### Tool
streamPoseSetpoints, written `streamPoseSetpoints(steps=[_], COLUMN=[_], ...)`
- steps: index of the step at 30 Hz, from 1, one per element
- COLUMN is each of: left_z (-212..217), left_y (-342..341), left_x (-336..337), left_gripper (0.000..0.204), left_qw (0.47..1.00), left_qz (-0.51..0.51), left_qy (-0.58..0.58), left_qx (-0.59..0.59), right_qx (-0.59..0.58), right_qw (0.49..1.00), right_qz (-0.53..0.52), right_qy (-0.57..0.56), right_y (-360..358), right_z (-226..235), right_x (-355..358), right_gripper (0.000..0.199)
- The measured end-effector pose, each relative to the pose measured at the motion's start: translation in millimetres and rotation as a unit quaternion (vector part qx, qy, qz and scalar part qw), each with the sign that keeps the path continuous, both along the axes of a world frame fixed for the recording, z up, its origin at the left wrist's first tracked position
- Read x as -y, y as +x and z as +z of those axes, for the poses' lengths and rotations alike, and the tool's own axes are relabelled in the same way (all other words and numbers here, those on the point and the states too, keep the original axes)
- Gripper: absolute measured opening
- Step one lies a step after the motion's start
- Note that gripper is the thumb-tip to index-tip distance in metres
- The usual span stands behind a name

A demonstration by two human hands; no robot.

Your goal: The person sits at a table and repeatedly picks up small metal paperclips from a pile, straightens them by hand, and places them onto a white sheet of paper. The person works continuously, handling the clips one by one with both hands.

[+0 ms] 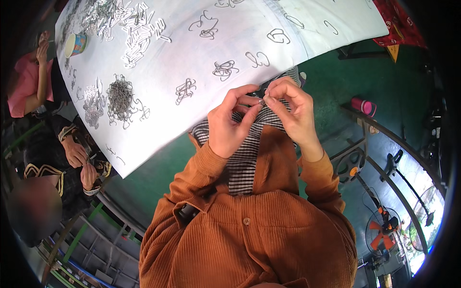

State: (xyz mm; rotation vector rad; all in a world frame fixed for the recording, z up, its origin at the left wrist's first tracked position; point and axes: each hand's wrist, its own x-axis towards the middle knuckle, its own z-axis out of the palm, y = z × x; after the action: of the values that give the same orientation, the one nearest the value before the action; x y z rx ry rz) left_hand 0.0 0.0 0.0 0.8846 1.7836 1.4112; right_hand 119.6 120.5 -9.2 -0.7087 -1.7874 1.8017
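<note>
Pinching a tiny metal piece (261, 101) between them, both hands are up close to the person's chest, just past the near edge of the counter (201, 62). The left hand (230, 126) is closed, with its thumb and pointer finger squeezed on the piece from the left. The right hand (293, 113) is closed too, and its fingertips press on the same piece from the right. The two hands touch each other at the fingertips.

The piece is so small that its shape is hard to tell. It looks shiny, like the bent wire clips (224, 69) lying in little tangles on the white counter. A thing like this is likely very light and hard. It may be springy, and it could slip or pop away if held loosely. The best place to hold it is probably at its two ends, one in each hand, with soft fingertips and a firm squeeze.

More clips sit in a dark heap (120, 98) and a pale heap (137, 29) farther off. A paper cup (76, 44) stands near the far left corner. Another person's hands (79, 163) work at the left side.
</note>
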Motion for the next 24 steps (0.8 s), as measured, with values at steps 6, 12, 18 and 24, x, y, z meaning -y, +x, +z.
streamPoseSetpoints(steps=[6, 12, 18, 24], left_z=[-2.8, -62.9, -68.5, -22.4], left_y=[-30.9, -184.1, -210.0, -172.9], left_x=[-3.5, -15.6, -25.2, -31.9], left_gripper=[0.033, 0.037, 0.021, 0.019], left_qw=[0.963, 0.824, 0.779, 0.961], left_qz=[-0.018, 0.092, 0.021, 0.078], left_qy=[0.056, 0.001, -0.14, -0.083], left_qx=[-0.262, -0.559, -0.61, -0.253], right_qx=[-0.028, -0.053, -0.042, -0.036], right_qw=[0.993, 0.988, 0.987, 0.984], right_qz=[-0.044, -0.018, -0.027, -0.037], right_qy=[0.102, 0.142, 0.154, 0.169], right_y=[-6.3, -6.1, -4.3, -8.7], right_z=[16.6, 24.2, 19.2, 13.1], right_x=[12.6, 17.5, 18.7, 19.5], right_gripper=[0.007, 0.01, 0.011, 0.011])
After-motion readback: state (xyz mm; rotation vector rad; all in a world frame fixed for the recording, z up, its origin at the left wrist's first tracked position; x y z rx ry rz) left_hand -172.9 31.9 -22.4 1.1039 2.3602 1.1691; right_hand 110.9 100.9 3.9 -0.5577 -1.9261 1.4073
